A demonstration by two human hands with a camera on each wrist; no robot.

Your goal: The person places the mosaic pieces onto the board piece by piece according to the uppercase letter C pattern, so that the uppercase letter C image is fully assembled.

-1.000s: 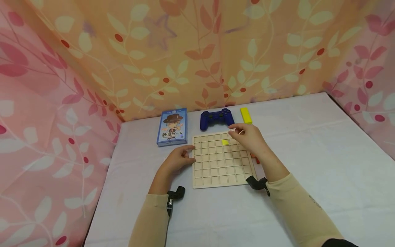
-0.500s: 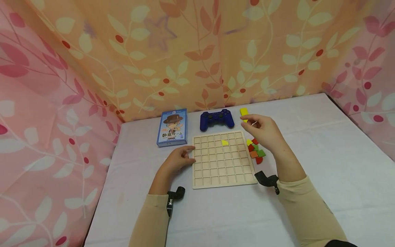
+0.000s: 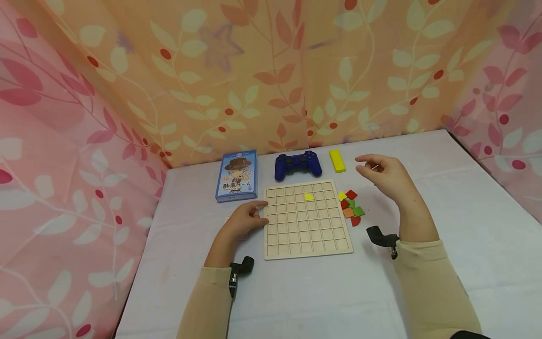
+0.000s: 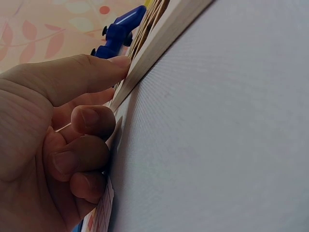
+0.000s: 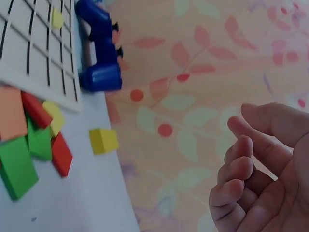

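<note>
A square wooden grid board [image 3: 306, 240] lies on the table, with one yellow quarter-round piece [image 3: 309, 197] in a cell of its upper part. My left hand [image 3: 245, 219] is at the board's left edge; thumb and index finger touch that edge while the other fingers are bent underneath, as the left wrist view shows. Raised over the table to the board's right is my right hand [image 3: 387, 176], holding nothing, thumb and index finger apart. Close to the board's right side sits a small pile of coloured pieces, among them a green square [image 3: 359, 211] and an orange square [image 3: 348, 213].
Behind the board are a blue game controller [image 3: 298, 165] and a yellow block [image 3: 337, 161]. A blue card-game box [image 3: 237, 175] lies at the back left. Floral curtains [image 3: 271, 75] hang along the table's back and sides.
My right hand has moved rightward off the board's upper right corner, past the yellow block, uncovering the pile of pieces. The left hand and the board have stayed put.
</note>
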